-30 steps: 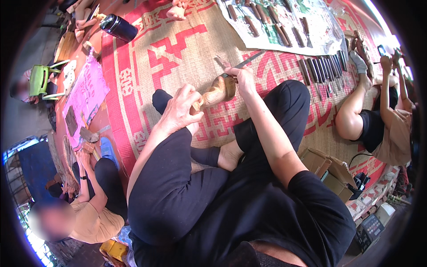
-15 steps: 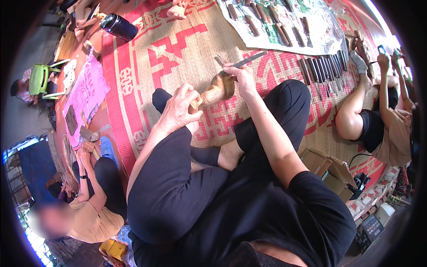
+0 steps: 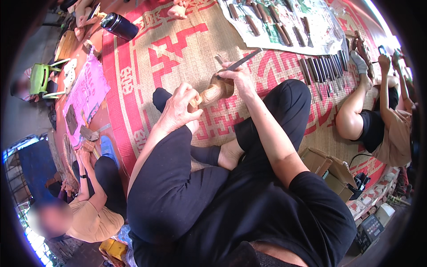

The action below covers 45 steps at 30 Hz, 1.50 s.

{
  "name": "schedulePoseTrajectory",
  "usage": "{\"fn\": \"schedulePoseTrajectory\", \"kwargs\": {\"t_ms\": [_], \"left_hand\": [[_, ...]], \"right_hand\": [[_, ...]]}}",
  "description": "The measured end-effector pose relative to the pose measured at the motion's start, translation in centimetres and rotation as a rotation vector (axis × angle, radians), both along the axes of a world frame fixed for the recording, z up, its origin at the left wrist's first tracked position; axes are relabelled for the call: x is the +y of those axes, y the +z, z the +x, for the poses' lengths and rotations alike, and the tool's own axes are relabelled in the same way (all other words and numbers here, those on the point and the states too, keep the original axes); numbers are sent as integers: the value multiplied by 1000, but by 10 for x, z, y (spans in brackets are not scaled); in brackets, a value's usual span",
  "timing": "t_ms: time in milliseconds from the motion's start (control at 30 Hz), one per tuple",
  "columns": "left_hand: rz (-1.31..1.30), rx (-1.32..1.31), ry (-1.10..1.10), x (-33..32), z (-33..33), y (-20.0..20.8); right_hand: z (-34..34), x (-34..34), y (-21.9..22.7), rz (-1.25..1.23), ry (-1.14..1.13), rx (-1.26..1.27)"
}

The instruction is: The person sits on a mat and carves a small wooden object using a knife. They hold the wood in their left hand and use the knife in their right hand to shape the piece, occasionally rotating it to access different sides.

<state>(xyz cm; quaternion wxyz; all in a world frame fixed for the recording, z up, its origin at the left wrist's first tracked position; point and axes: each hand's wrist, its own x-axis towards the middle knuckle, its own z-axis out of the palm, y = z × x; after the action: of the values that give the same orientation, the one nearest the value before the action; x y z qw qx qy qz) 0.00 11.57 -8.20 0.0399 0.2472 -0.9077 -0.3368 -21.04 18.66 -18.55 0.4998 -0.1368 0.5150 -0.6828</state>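
A pale, rounded wood carving (image 3: 213,94) with visible grain is held out in front of my crossed legs. My left hand (image 3: 179,108) grips its near left end, fingers bent round it, so that end is partly hidden. At the carving's far right end, my right hand (image 3: 241,80) is closed on a flat dark file (image 3: 247,57). The file slants up to the right beyond my fingers, and its lower end lies against the top of the wood. A thin prong-like piece (image 3: 219,59) shows just beyond the carving; I cannot tell what it belongs to.
Beneath lies a red and tan woven mat (image 3: 178,35). Several chisels (image 3: 323,73) lie in a row at right, near wooden-handled tools (image 3: 262,15) on a white sheet (image 3: 267,42). A black flask (image 3: 119,26), cardboard box (image 3: 331,173) and co-workers (image 3: 93,213) are around me.
My right hand has shifted slightly left with the file, which now slants more steeply across the wood. The carving has tilted a little; my left hand keeps its hold.
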Motion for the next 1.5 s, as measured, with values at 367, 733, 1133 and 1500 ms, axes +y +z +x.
{"fn": "schedulePoseTrajectory", "kwargs": {"t_ms": [367,733,1133,1500], "left_hand": [[10,1,30,1,1,0],[23,13,27,1,-1,0],[39,51,85,2,-2,0],[50,44,92,1,-3,-1]], "right_hand": [[2,-1,3,22,-36,53],[-5,0,-20,-2,-74,8],[-3,0,-12,13,-52,-15],[-6,3,-23,70,-76,-74]]}}
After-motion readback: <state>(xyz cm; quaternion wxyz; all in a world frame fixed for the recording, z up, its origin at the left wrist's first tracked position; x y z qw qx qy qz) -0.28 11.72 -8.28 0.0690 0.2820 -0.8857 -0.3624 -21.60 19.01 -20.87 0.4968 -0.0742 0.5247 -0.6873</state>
